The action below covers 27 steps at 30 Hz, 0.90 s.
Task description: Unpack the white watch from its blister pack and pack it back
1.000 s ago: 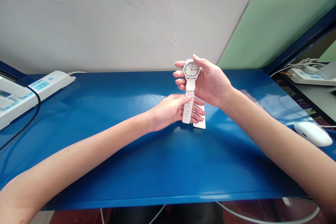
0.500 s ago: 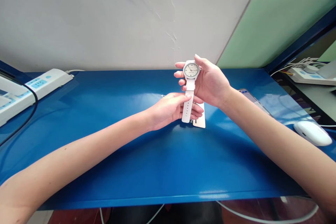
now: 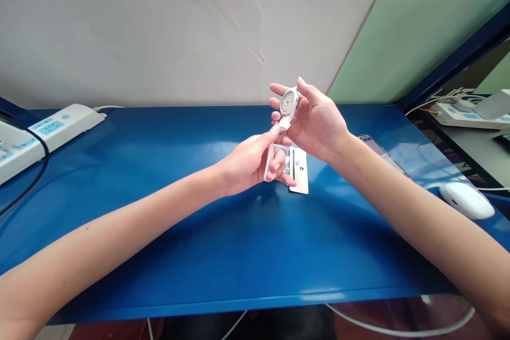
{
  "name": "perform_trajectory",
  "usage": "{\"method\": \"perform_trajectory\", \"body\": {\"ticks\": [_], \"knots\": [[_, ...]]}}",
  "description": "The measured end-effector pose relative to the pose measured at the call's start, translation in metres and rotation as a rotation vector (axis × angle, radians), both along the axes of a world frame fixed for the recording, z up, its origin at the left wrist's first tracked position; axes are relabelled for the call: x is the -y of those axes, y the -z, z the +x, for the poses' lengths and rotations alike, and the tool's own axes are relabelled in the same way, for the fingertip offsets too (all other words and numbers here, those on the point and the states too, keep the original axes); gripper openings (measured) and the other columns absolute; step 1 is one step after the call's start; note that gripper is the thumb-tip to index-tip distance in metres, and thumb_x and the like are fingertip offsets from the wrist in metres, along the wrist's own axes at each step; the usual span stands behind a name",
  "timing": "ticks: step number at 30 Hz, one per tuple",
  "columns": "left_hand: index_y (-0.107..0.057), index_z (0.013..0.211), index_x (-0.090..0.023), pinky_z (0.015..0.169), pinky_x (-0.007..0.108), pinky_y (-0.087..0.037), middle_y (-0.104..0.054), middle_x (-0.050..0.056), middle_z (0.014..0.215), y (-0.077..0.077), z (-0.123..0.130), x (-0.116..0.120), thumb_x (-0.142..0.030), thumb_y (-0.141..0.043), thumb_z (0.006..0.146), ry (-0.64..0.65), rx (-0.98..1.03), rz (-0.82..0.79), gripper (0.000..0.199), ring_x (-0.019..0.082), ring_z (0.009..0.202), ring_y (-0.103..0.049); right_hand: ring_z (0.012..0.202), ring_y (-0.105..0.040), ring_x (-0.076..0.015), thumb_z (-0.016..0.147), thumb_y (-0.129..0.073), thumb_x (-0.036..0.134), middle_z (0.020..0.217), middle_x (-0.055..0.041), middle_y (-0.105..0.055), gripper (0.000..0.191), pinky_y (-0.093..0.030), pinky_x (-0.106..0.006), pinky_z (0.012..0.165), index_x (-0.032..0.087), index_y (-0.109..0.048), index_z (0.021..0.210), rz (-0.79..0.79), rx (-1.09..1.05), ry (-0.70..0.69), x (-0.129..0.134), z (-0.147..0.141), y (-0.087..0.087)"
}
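Observation:
A white wristwatch (image 3: 287,102) with a round dial is held up over the blue table, tilted with its face turned to the left. My right hand (image 3: 316,122) grips the watch head, thumb and fingers around it. Lower down, my left hand (image 3: 258,162) pinches the white strap between thumb and fingers; the strap's end hangs edge-on along the palm. Behind and below the left fingers, a pale card-like piece (image 3: 300,170) with a dark slot and small round marks lies on the table. Part of it is hidden by the fingers.
On the blue table (image 3: 239,255), a white power strip (image 3: 64,122) with a black cable is at the left. A phone (image 3: 378,150) lies behind my right forearm, and a white computer mouse (image 3: 466,200) sits at the right. A wall (image 3: 179,37) rises behind the table.
The watch has turned from facing me to being tilted leftward, and its strap is now seen edge-on. My left fingers have curled more around the strap. More of the pale card shows.

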<state>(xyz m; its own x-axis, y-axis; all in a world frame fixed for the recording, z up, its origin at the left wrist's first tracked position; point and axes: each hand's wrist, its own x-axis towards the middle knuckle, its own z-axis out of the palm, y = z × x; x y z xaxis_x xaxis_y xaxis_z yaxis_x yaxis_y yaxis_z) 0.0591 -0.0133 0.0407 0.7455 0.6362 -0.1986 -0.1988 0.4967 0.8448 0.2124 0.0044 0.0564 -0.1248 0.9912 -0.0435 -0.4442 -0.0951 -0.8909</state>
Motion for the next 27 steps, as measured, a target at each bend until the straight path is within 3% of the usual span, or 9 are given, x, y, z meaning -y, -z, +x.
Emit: {"method": "perform_trajectory", "body": {"ticks": [4, 10, 19, 27], "knots": [[-0.056, 0.092, -0.016, 0.066, 0.034, -0.058, -0.056, -0.001, 0.052, -0.002, -0.002, -0.003, -0.043, -0.025, 0.108, 0.008, 0.037, 0.003, 0.044, 0.017, 0.050, -0.062, 0.104, -0.069, -0.0231, 0.094, -0.051, 0.055, 0.099, -0.0065, -0.074, 0.038, -0.058, -0.031, 0.074, 0.021, -0.066, 0.101, 0.059, 0.001, -0.047, 0.002, 0.002, -0.003], [-0.060, 0.093, -0.015, 0.069, 0.034, -0.059, -0.059, 0.001, 0.057, 0.002, -0.003, -0.003, -0.044, -0.018, 0.108, 0.012, 0.110, -0.055, 0.054, 0.012, 0.046, -0.055, 0.119, -0.064, -0.0249, 0.091, -0.062, 0.040, 0.109, -0.0032, -0.075, 0.024, -0.060, -0.037, 0.086, 0.025, -0.066, 0.110, 0.135, 0.022, -0.162, 0.009, -0.001, -0.004], [-0.063, 0.092, -0.011, 0.068, 0.034, -0.058, -0.063, 0.003, 0.065, -0.002, 0.001, 0.004, -0.048, -0.042, 0.104, 0.096, 0.130, -0.022, 0.044, 0.014, 0.053, -0.063, 0.096, -0.073, -0.0179, 0.093, -0.055, 0.024, 0.100, -0.0007, -0.076, 0.023, -0.063, -0.027, 0.074, 0.023, -0.064, 0.114, 0.068, 0.003, -0.177, 0.009, 0.003, -0.009], [-0.064, 0.086, -0.009, 0.077, 0.033, -0.057, -0.066, 0.006, 0.077, -0.003, 0.001, 0.007, -0.027, -0.044, 0.105, 0.131, 0.109, -0.030, 0.032, 0.016, 0.069, -0.069, 0.086, -0.072, -0.0126, 0.097, -0.050, 0.022, 0.099, 0.0006, -0.073, 0.024, -0.062, -0.021, 0.068, 0.022, -0.059, 0.118, 0.052, -0.035, -0.243, 0.005, 0.008, -0.005]]}}
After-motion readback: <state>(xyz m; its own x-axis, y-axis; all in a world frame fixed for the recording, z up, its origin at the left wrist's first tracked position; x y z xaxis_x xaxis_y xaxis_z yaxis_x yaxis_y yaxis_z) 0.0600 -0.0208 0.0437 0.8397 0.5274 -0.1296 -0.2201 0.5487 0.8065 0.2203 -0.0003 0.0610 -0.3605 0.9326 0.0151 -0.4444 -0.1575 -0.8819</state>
